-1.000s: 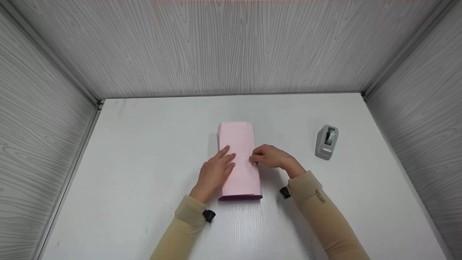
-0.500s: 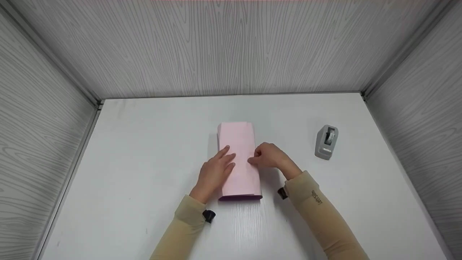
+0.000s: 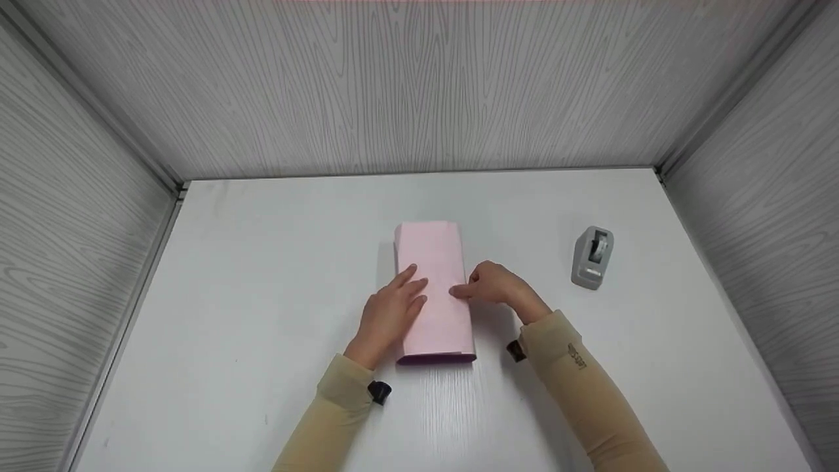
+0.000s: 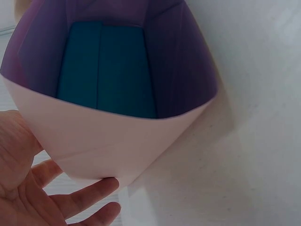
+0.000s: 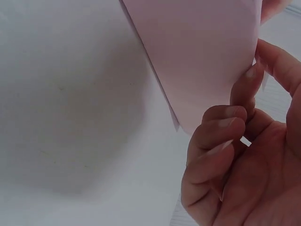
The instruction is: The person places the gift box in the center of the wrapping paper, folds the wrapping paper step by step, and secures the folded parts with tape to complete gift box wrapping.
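Pink paper [image 3: 429,246] with a purple inner side is wrapped like a sleeve around a blue box [image 4: 124,70], seen inside through the near end in the left wrist view. My left hand [image 3: 385,318] lies along the left of the wrapping, fingers straight, tips on its upper face. On the opposite edge, the thumb of my right hand [image 3: 499,285] presses the top while the other fingers curl at the side. Beside that thumb, a small pale strip [image 5: 265,82] shows in the right wrist view; its kind is unclear.
A grey tape dispenser [image 3: 592,259] stands to the right on the white table [image 3: 262,275]. Grey wood-grain panels [image 3: 419,85] enclose the back and both sides.
My right thumb has slid slightly left onto the paper, and its fingertips have drawn apart from the earlier bunched grip. The left hand and the wrapping have stayed put.
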`<move>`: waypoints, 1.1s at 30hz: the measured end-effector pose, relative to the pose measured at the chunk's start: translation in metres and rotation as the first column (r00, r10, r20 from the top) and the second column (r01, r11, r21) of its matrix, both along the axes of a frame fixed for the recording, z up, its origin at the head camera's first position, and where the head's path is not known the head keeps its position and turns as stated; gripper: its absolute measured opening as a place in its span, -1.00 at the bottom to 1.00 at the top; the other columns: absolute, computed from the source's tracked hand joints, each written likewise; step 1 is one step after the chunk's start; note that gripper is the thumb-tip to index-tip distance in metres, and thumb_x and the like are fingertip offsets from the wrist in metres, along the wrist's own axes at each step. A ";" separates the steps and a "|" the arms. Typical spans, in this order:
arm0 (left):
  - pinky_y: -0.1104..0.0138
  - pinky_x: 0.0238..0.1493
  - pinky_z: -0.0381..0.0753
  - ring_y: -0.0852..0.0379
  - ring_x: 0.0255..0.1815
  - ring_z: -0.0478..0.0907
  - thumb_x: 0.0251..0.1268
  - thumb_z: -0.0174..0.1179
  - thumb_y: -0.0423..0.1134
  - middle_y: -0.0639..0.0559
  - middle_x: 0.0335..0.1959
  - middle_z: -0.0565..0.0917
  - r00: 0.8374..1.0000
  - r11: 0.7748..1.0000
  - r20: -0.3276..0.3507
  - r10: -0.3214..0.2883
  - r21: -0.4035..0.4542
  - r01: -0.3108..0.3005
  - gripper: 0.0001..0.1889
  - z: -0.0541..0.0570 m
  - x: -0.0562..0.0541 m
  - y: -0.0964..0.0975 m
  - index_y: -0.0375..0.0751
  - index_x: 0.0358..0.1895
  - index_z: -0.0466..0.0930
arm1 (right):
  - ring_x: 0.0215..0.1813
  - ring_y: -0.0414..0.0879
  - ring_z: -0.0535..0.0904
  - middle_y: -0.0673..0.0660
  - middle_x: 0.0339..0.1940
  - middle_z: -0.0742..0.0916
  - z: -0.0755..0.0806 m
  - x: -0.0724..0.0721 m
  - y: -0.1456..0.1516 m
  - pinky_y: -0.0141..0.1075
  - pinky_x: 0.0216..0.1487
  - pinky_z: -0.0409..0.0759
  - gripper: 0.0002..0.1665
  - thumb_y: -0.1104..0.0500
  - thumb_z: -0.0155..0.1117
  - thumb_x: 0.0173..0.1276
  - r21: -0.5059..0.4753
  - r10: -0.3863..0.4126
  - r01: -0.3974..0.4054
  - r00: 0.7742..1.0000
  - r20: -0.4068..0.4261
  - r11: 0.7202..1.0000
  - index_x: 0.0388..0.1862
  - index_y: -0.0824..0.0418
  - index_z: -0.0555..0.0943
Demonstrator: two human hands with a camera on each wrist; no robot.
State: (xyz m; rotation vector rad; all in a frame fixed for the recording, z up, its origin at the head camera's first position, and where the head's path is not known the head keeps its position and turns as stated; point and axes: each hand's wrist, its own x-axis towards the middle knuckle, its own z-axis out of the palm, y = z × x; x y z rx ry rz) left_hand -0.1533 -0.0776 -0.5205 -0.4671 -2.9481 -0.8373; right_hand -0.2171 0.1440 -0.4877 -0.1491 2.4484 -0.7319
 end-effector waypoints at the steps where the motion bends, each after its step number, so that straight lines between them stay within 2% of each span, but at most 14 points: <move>1: -0.09 0.04 0.54 -0.20 0.16 0.54 0.46 0.12 -0.08 0.02 0.46 0.33 1.000 1.000 0.005 0.000 0.001 0.000 -0.61 0.000 0.000 0.000 -0.06 0.27 0.56 | -0.39 -0.10 0.42 -0.01 -0.54 0.55 -0.001 0.000 0.002 -0.23 -0.38 0.40 -0.46 -0.25 0.34 0.24 -0.017 -0.001 0.001 1.000 0.010 1.000 -0.48 0.22 0.61; 6: -0.08 0.06 0.53 -0.18 0.20 0.52 0.46 0.12 -0.08 0.04 0.46 0.32 1.000 1.000 0.017 0.003 0.004 -0.003 -0.61 0.001 0.000 0.000 -0.05 0.28 0.56 | -0.58 -0.16 0.28 -0.06 -0.71 0.38 -0.007 0.000 0.012 -0.28 -0.51 0.27 -0.45 -0.21 0.31 0.30 -0.174 0.043 -0.035 0.998 0.041 0.984 -0.64 0.16 0.45; 9: -0.07 0.05 0.54 -0.16 0.21 0.51 0.46 0.13 -0.09 0.03 0.45 0.33 1.000 1.000 0.007 0.000 0.002 0.000 -0.62 0.001 0.001 0.000 -0.05 0.27 0.56 | -0.63 -0.18 0.23 -0.04 -0.75 0.36 -0.010 0.001 0.018 -0.30 -0.52 0.25 -0.47 -0.13 0.27 0.36 -0.275 0.080 -0.062 0.995 0.054 0.959 -0.60 0.25 0.47; 12: -0.07 0.04 0.55 -0.14 0.23 0.50 0.45 0.13 -0.11 0.02 0.45 0.34 1.000 1.000 -0.002 -0.002 0.002 0.002 -0.62 0.001 0.002 0.000 -0.05 0.26 0.57 | -0.64 -0.18 0.23 -0.03 -0.76 0.36 -0.011 0.001 0.020 -0.30 -0.51 0.26 -0.48 -0.07 0.25 0.38 -0.309 0.085 -0.061 0.994 0.065 0.949 -0.54 0.35 0.49; 23: -0.08 0.09 0.51 -0.12 0.28 0.46 0.47 0.11 -0.09 0.03 0.47 0.31 1.000 1.000 0.019 0.007 -0.010 -0.007 -0.61 -0.001 0.001 0.000 -0.04 0.28 0.55 | -0.66 -0.20 0.26 -0.05 -0.78 0.41 0.001 0.001 0.007 -0.33 -0.60 0.24 -0.52 -0.07 0.25 0.32 -0.110 0.045 -0.040 0.998 0.046 0.993 -0.44 0.37 0.63; 29: -0.07 0.12 0.50 -0.12 0.28 0.46 0.47 0.11 -0.09 0.03 0.47 0.30 1.000 1.000 0.030 0.010 -0.008 -0.009 -0.60 0.001 0.002 0.001 -0.05 0.29 0.55 | -0.66 -0.19 0.26 -0.04 -0.77 0.41 0.003 0.000 0.005 -0.31 -0.60 0.25 -0.52 -0.07 0.25 0.34 -0.073 0.034 -0.029 0.997 0.073 0.997 -0.36 0.38 0.67; 33: -0.08 0.14 0.48 -0.12 0.30 0.44 0.47 0.11 -0.09 0.03 0.48 0.29 0.999 1.000 0.040 0.013 -0.010 -0.012 -0.60 0.002 0.002 0.001 -0.05 0.30 0.54 | -0.64 -0.18 0.29 -0.03 -0.76 0.42 0.001 0.001 0.005 -0.26 -0.53 0.32 -0.53 -0.08 0.24 0.35 -0.078 0.027 -0.021 0.997 0.078 0.997 -0.34 0.36 0.67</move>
